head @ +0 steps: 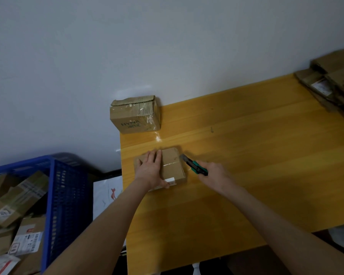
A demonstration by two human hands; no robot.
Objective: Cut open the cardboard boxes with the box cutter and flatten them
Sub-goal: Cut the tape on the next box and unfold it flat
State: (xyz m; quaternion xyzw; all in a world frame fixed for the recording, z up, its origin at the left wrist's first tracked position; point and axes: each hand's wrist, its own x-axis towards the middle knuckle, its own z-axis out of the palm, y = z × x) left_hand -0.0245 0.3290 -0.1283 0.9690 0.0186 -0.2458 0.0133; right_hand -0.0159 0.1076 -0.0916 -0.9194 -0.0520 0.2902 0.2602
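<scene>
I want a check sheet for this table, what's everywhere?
Surface: yellow table, wooden.
Job's things: small box near the left edge; cutter with its tip by that box's right side; taped box in the far corner.
Clutter: flat cardboard piled far right.
Hands: left hand presses flat on the small box; right hand grips the cutter.
Cables: nothing seen.
Surroundings: blue crate of boxes on the left; grey wall.

Dim, soft indoor light; wide-angle bending and blur toward edges.
</scene>
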